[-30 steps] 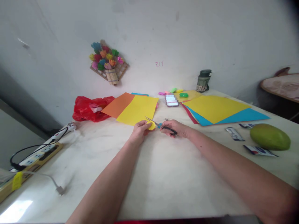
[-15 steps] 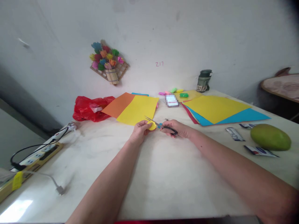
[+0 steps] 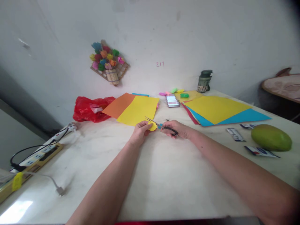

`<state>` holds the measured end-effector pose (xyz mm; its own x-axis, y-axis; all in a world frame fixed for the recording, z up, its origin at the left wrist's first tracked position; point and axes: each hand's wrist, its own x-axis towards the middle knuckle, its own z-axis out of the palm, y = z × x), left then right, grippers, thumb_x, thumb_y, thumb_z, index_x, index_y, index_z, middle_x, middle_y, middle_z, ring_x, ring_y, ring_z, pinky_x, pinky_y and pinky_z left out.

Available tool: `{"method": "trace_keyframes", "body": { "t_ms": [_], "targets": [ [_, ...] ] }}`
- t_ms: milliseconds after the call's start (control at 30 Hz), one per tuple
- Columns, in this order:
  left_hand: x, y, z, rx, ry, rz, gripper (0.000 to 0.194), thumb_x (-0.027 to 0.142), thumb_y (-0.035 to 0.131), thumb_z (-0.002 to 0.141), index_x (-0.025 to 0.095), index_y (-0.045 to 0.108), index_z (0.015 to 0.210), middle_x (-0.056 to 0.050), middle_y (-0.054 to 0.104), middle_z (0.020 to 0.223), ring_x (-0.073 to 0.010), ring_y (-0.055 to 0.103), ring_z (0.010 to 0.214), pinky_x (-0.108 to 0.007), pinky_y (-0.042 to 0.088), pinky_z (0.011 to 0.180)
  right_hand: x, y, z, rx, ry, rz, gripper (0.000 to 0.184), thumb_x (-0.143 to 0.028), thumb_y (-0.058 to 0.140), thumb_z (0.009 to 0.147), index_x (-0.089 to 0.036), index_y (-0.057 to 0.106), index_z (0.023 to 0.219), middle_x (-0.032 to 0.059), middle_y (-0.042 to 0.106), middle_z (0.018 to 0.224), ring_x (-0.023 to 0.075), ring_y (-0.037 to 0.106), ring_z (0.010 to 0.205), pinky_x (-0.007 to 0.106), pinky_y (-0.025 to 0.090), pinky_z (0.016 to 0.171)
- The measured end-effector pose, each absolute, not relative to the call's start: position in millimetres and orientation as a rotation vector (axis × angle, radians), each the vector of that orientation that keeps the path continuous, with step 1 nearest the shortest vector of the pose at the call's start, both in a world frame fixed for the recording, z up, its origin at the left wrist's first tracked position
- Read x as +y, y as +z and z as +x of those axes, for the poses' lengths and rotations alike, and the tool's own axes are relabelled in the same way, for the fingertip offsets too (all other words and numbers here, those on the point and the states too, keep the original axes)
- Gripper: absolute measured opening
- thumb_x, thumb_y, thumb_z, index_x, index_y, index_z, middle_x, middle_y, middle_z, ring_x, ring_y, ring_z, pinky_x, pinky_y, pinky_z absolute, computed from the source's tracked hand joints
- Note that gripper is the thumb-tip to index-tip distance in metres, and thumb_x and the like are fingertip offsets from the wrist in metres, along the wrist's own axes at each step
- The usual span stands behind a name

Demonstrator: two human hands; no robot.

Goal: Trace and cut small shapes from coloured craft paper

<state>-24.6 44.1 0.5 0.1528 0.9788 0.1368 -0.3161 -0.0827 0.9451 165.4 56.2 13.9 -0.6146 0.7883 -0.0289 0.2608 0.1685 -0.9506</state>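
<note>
My left hand pinches a small piece of yellow paper with a rounded edge, above the table. In my right hand is a pair of scissors with dark handles; their blades point left and lie at the upper edge of the yellow piece. The blades look slightly apart. A small blue bit shows between the two hands; I cannot tell what it is. Just behind my left hand lies a yellow paper sheet, which overlaps an orange sheet.
Beyond my hands lies a phone. To the right are stacked coloured sheets, a green mango, small packets and a dark bottle. On the left are a red plastic bag and a power strip with cables.
</note>
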Motion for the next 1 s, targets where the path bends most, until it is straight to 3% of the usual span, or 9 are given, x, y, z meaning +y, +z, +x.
{"method": "trace_keyframes", "body": {
  "t_ms": [167,700,1000],
  "targets": [
    [45.8,-1.1,-24.9,0.780,1.290,1.120,0.018,0.025,0.068,0.060,0.014,0.055,0.060,-0.001,0.061,0.060,-0.0130,0.058,0.058,-0.024,0.041,0.059,55.7,14.3,165.4,-1.962,1.466,-0.991,0.032,-0.044,0.057,0.066,-0.014,0.052,0.075,-0.0070,0.045,0.044,0.0035,0.038,0.031,0.015,0.026,0.029],
    [45.4,-0.6,-24.3,0.775,1.296,1.123,0.017,0.023,0.068,0.060,0.013,0.055,0.059,0.001,0.057,0.053,-0.0105,0.055,0.052,-0.025,0.043,0.060,57.7,11.9,164.9,-1.964,1.465,-0.977,0.031,-0.043,0.058,0.067,-0.014,0.053,0.076,-0.0069,0.044,0.046,0.0028,0.037,0.031,0.015,0.028,0.030],
    [44.7,-0.2,-24.2,0.748,1.281,1.102,0.018,0.024,0.069,0.059,0.013,0.055,0.060,-0.001,0.060,0.058,-0.0129,0.058,0.057,-0.028,0.044,0.066,58.3,11.6,165.1,-1.955,1.470,-0.967,0.031,-0.043,0.058,0.067,-0.014,0.053,0.076,-0.0071,0.044,0.045,0.0031,0.036,0.031,0.015,0.028,0.029]
  ]
}}
